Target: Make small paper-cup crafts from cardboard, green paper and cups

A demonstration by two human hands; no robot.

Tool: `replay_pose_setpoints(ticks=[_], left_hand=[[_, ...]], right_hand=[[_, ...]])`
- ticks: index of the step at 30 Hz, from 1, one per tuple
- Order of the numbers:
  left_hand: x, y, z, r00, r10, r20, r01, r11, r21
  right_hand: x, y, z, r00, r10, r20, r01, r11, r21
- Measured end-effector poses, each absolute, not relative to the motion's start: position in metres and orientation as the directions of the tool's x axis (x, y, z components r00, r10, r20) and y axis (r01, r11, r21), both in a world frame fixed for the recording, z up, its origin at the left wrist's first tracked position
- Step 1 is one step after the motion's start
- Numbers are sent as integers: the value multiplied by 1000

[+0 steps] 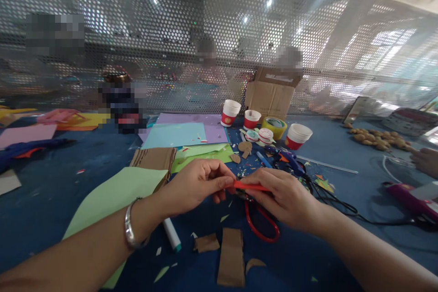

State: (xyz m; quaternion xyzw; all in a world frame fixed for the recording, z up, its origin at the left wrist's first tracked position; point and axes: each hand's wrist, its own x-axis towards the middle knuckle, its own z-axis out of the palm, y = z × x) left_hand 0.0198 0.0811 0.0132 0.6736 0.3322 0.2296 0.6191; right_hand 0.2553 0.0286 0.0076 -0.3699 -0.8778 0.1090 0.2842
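Observation:
My left hand (196, 185) and my right hand (282, 198) meet over the blue table, both pinched on a thin red paper strip (248, 186) stretched between them. A silver bracelet (129, 228) sits on my left wrist. Red-handled scissors (262, 223) lie on the table just under my right hand. Brown cardboard scraps (231, 255) lie in front of me, and a white marker with a teal cap (171, 235) lies under my left wrist.
Coloured paper sheets (181, 134) and corrugated cardboard (153, 159) lie behind my hands. Red-and-white paper cups (230, 113), a tape roll (274, 127), a cardboard box (270, 93), a blue glue gun (290, 160) with cable, peanuts (371, 139). Another person's hand (426, 160) rests at the right edge.

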Motion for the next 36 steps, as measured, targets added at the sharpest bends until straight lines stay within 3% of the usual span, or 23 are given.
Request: replay_pose_setpoints(ticks=[11, 20, 26, 36], left_hand=[[19, 80, 13, 642, 712, -284, 136, 258, 956], [24, 74, 13, 578, 779, -243, 210, 146, 967], [24, 74, 8, 591, 796, -127, 191, 15, 982], [16, 74, 3, 660, 739, -136, 40, 147, 988]], right_hand=[[249, 27, 5, -614, 658, 437, 568, 752, -333], [249, 29, 4, -590, 702, 399, 552, 711, -435], [250, 30, 4, -546, 735, 401, 533, 675, -511], [246, 29, 5, -528, 768, 362, 535, 632, -561]])
